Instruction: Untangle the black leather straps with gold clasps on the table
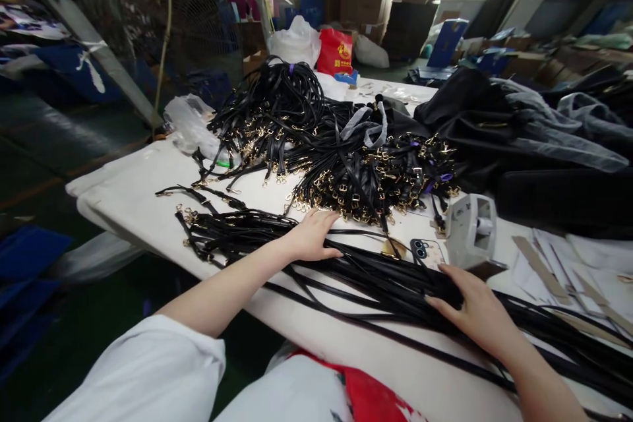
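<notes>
We see a long bundle of black straps point(376, 277) lying across the near part of a white table point(133, 198), from the left side to the near right corner. Both hands rest on it.

The left hand point(311, 237) is on the left-middle part of the bundle, palm down. Its fingers are stretched out flat and a little apart, and they hold nothing. The thumb points to the right along the straps.

The right hand point(477, 313) is further right and nearer to us, also on top of the bundle. Its fingers lie close together and bend down a little over the straps. We cannot tell if they only press the straps or really grip them.

At the left end of the bundle we see small gold clasps point(188, 217). Behind the bundle, further from us, there is a big pile of straps point(346, 158) of the same kind, with many gold clasps at its near edge.

A phone point(428, 252) lies just beyond the bundle, between the two hands, and a grey tape dispenser point(469, 227) stands just right of it. Paper strips point(568, 270) are on the right side. Dark bags point(519, 132) are heaped at the far right, and a red bag point(335, 51) stands beyond the far edge of the table.
</notes>
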### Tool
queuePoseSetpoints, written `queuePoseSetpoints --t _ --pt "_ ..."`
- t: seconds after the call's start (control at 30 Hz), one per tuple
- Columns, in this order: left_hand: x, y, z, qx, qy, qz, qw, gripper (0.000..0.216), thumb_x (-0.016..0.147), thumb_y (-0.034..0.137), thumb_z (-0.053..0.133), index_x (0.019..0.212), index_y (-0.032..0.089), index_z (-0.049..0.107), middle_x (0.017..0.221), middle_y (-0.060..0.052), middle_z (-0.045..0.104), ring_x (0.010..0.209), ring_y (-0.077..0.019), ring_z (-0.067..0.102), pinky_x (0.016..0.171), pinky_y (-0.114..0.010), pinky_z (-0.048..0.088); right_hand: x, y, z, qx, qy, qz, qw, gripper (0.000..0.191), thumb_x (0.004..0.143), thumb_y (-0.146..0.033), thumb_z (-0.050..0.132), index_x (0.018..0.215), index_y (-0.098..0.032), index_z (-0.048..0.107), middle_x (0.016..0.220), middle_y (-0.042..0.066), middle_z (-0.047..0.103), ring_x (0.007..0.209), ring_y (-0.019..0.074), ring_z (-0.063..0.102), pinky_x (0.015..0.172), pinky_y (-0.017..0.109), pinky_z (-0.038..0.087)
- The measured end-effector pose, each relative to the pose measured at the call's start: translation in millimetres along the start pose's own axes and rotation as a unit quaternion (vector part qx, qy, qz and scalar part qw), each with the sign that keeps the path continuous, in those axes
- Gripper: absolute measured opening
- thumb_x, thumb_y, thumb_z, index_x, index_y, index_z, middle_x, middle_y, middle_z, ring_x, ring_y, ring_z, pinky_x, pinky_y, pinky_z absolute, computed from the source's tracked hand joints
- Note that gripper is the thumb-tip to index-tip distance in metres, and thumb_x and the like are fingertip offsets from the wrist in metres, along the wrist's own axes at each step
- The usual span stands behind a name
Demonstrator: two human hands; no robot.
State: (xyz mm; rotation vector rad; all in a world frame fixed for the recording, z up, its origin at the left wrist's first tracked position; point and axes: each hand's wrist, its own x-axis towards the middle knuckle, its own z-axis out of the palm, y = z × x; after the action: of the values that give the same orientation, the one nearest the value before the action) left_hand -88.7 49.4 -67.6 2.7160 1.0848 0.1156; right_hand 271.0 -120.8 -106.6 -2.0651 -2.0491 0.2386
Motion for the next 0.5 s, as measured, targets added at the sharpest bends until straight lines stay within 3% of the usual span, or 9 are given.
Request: queuePoseSetpoints --t 0.13,0.3,0.4,0.5 --pt "18 25 -7 0.015 0.065 0.068 0.995 0.074 0.089 0.053 0.055 0.147 0.014 0.031 0.158 -0.015 0.029 0.142 -0.0265 0.034 0.119 -0.043 0.02 8 -13 16 -0.005 0.003 -0.034 0.999 0.061 0.084 -0.053 0.058 0.129 -0.012 0.055 0.133 0.017 0.06 0.124 0.033 0.055 0.108 0.05 0.043" --pt "52 34 -8 0.065 0.031 0.082 0.994 0.064 0.09 0.024 0.05 0.15 0.016 0.028 0.162 -0.009 0.02 0.119 -0.0237 0.058 0.099 -0.035 0.045 7 -12 36 -0.02 0.0 -0.034 0.999 0.065 0.082 -0.047 0.061 0.134 -0.009 0.049 0.135 0.019 0.058 0.124 0.0336 0.055 0.108 0.05 0.044" --pt "74 31 -1 0.086 0.019 0.095 0.992 0.062 0.085 0.008 0.049 0.146 0.018 0.039 0.156 -0.008 0.035 0.114 -0.0202 0.06 0.095 -0.031 0.047 4 -9 44 -0.019 0.014 -0.033 0.999 0.066 0.083 -0.047 0.059 0.136 -0.01 0.045 0.138 0.019 0.055 0.127 0.0332 0.053 0.109 0.049 0.042" --pt "91 31 -3 0.086 0.027 0.078 0.993 0.034 0.089 0.015 0.053 0.12 0.02 0.064 0.126 -0.008 0.062 0.103 -0.0202 0.065 0.088 -0.029 0.05 0 -7 47 -0.01 0.012 -0.035 0.999 0.063 0.085 -0.046 0.057 0.137 -0.013 0.043 0.138 0.018 0.055 0.127 0.0315 0.053 0.11 0.048 0.041"
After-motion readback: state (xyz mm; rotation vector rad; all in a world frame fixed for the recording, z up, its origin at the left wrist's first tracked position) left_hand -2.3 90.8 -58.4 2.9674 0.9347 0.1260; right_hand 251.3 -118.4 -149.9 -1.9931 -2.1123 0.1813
